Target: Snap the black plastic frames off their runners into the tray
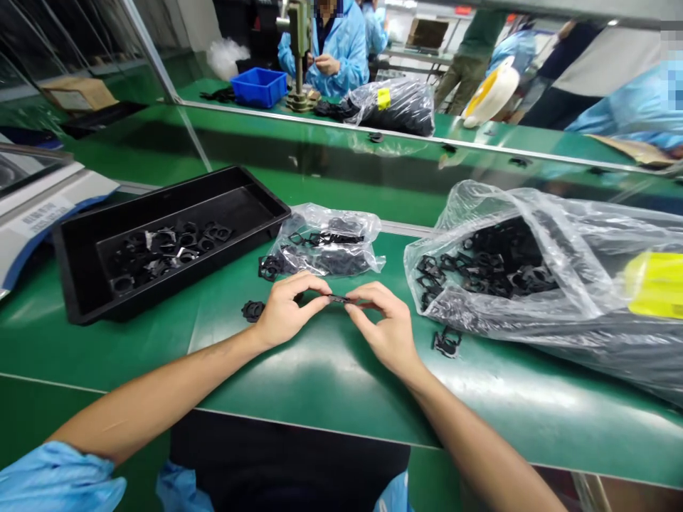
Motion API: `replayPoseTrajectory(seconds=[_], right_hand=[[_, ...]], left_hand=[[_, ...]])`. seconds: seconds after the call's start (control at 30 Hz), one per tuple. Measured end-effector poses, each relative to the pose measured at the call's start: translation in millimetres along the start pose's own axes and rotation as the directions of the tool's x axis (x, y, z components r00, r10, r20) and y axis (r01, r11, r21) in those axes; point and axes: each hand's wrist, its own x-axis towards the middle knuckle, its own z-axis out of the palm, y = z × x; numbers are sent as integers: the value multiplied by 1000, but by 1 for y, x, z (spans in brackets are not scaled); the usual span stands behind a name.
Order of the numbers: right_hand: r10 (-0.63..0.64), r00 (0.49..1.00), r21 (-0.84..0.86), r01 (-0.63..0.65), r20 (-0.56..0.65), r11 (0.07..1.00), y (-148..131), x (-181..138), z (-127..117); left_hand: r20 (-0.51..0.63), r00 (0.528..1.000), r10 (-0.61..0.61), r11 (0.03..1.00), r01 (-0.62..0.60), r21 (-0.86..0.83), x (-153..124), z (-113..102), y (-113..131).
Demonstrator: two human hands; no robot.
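Observation:
Between my two hands, just above the green table [309,377], is a small flat black plastic part [338,299], seen nearly edge-on. My left hand [288,307] pinches its left end between thumb and fingers. The right end is pinched by my right hand [385,323] in the same way. Beside my left wrist lies a loose black ring-shaped part [252,311]. To the right of my right hand rests another loose black part [447,342] with an open frame. Behind my hands, a small clear bag [334,263] holds several black frames.
At left stands a black tray [256,186] with several black ring parts. On the right lies a large clear bag [581,313] full of black parts, with a yellow label. A metal-edged clear panel crosses behind. Beyond it, a co-worker [346,50] sits near a blue bin [260,87].

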Motion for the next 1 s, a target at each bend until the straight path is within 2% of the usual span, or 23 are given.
replayPoseTrajectory(seconds=[0.13,0.2,0.3,0.4,0.5,0.7,0.8,1.0], right_hand=[[-131,991,-46,131,-12,990,1,-1,-2],[-154,988,-62,153,-18,986,1,-1,-3],[-105,994,-52,104,-6,993,1,0,-2],[11,1000,1,-11,17,1000,2,2,0],[98,994,35,-100,51,994,3,2,2],[137,990,28,-138,29,990,2,1,1],[154,988,40,-155,30,987,2,1,2],[225,974,125,-228,37,966,1,2,3]], left_hand=[[57,997,46,999,-45,-10,1,-3,2],[75,996,48,999,-46,-22,1,-4,3],[74,997,-13,998,18,-59,0,-2,3],[60,986,-155,974,163,-159,-1,2,2],[90,954,-287,915,301,-267,0,5,1],[221,867,-446,798,497,-339,4,2,-1],[271,824,-499,735,567,-372,6,0,-1],[364,750,-553,548,656,-519,7,0,2]])
